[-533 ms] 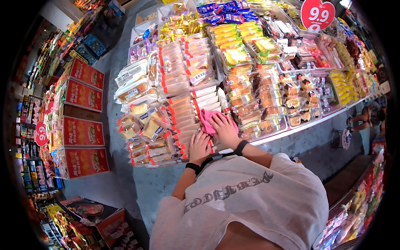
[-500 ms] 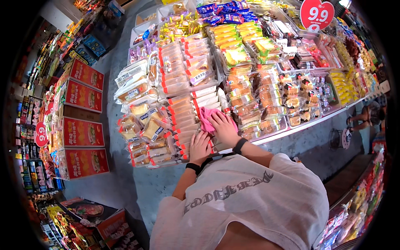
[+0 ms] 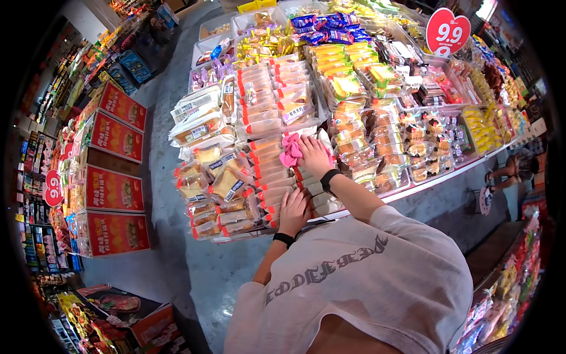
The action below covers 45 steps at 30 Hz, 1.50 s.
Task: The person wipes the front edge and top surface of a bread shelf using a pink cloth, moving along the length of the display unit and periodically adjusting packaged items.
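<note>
A crumpled pink cloth (image 3: 290,150) lies on top of packaged bread rolls in the middle of the display. My right hand (image 3: 317,156) presses down on it, fingers over its right part. Nearer to me, my left hand (image 3: 294,211) rests with its fingers stretched out on a row of bread packets with red ends (image 3: 272,187); nothing shows in its grip. White-wrapped rolls (image 3: 325,203) sit beside and partly under my right wrist. Wrapped toast slices (image 3: 227,182) are heaped left of these rows.
The display table's pale front edge (image 3: 424,179) runs close to my body. Small cakes (image 3: 418,147) and yellow packets (image 3: 480,128) fill its right side. A heart-shaped red sign (image 3: 448,30) stands at the far right. Red boxes (image 3: 118,233) stand left across the aisle. A person (image 3: 519,165) sits at right.
My right hand and the pink cloth have moved forward over the packets, away from my left hand. The left hand stays near the front of the row. The view has shifted slightly.
</note>
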Motion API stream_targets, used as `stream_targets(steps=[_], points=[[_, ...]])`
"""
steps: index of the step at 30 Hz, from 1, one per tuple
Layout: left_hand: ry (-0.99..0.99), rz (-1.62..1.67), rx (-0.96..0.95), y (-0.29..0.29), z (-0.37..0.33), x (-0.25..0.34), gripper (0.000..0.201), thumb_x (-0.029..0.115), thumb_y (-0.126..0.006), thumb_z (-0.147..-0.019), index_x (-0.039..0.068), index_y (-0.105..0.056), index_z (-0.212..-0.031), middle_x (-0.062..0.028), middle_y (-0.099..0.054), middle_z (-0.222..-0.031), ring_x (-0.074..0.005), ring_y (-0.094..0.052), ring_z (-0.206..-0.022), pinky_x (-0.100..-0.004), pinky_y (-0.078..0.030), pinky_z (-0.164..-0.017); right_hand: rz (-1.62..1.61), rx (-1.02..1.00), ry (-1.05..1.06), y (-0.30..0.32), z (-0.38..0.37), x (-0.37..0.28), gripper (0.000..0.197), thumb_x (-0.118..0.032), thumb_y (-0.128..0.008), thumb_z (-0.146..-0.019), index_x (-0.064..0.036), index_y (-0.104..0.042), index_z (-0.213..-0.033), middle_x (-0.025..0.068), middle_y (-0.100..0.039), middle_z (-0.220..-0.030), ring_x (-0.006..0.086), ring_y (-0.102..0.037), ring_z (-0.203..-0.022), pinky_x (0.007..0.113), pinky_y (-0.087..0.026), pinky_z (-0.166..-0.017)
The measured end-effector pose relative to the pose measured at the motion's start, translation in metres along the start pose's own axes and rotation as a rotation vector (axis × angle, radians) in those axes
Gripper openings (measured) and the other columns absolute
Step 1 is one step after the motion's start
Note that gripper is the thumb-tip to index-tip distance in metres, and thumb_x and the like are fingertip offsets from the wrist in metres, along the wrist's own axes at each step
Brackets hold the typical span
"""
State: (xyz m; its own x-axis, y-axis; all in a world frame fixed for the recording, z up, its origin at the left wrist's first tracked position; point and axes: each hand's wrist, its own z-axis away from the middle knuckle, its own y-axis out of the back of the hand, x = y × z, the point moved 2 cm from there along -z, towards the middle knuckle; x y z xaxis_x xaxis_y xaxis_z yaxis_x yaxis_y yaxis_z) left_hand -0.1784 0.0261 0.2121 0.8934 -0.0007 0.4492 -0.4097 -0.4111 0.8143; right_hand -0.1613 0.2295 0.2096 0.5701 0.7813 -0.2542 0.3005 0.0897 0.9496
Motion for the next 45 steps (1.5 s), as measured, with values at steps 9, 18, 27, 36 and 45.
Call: stream_targets(steps=[9, 18, 27, 36, 45], points=[[-0.034, 0.005, 0.05, -0.002, 0.002, -0.004, 0.025, 0.017, -0.06, -0.081, 0.003, -0.064, -0.101, -0.012, -0.06, -0.117, -0.0282, -0.049, -0.125, -0.0525, -0.03, -0.11, -0.132, -0.079, 0.226, 0.013, 0.064, -0.011, 0.064, -0.029, -0.059, -0.086, -0.0067, -0.04, -0.143, 0.0144, -0.042, -0.147, 0.033, -0.039, -0.134, 0.046, -0.028, -0.113], [0.009, -0.03, -0.072, -0.002, 0.002, -0.003, 0.021, 0.02, -0.057, -0.083, 0.003, -0.062, -0.096, -0.0107, -0.059, -0.108, -0.0277, -0.051, -0.117, -0.0535, -0.03, -0.109, -0.326, -0.236, 0.28, 0.033, 0.089, -0.014, 0.058, -0.024, -0.057, -0.09, -0.0006, -0.041, -0.141, 0.0191, -0.044, -0.143, 0.0344, -0.038, -0.135, 0.044, -0.028, -0.114], [0.084, -0.068, -0.152, -0.009, 0.007, -0.004, 0.02, 0.019, -0.057, -0.082, 0.003, -0.062, -0.092, -0.0125, -0.06, -0.106, -0.0302, -0.052, -0.116, -0.0543, -0.031, -0.106, -0.513, -0.192, 0.247, 0.042, 0.108, -0.015, 0.053, -0.023, -0.055, -0.09, -0.003, -0.044, -0.139, 0.0176, -0.048, -0.14, 0.0326, -0.043, -0.131, 0.044, -0.03, -0.112], [0.144, -0.171, -0.051, -0.022, 0.016, 0.0, 0.041, 0.027, -0.061, -0.083, 0.009, -0.061, -0.12, -0.0157, -0.059, -0.124, -0.0358, -0.045, -0.127, -0.0546, -0.026, -0.112, -0.565, -0.147, 0.326, 0.057, 0.141, -0.001, 0.048, -0.017, -0.059, -0.087, -0.0025, -0.05, -0.133, 0.0181, -0.054, -0.132, 0.0353, -0.049, -0.124, 0.045, -0.035, -0.109], [0.188, -0.212, 0.005, -0.017, 0.009, 0.016, 0.038, 0.026, -0.064, -0.082, 0.012, -0.061, -0.118, -0.0027, -0.055, -0.134, -0.0256, -0.045, -0.13, -0.0484, -0.03, -0.11, -0.533, -0.108, 0.605, 0.064, 0.186, 0.036, 0.042, -0.011, -0.064, -0.079, -0.0089, -0.059, -0.121, 0.0105, -0.057, -0.127, 0.0299, -0.046, -0.128, 0.044, -0.032, -0.112]])
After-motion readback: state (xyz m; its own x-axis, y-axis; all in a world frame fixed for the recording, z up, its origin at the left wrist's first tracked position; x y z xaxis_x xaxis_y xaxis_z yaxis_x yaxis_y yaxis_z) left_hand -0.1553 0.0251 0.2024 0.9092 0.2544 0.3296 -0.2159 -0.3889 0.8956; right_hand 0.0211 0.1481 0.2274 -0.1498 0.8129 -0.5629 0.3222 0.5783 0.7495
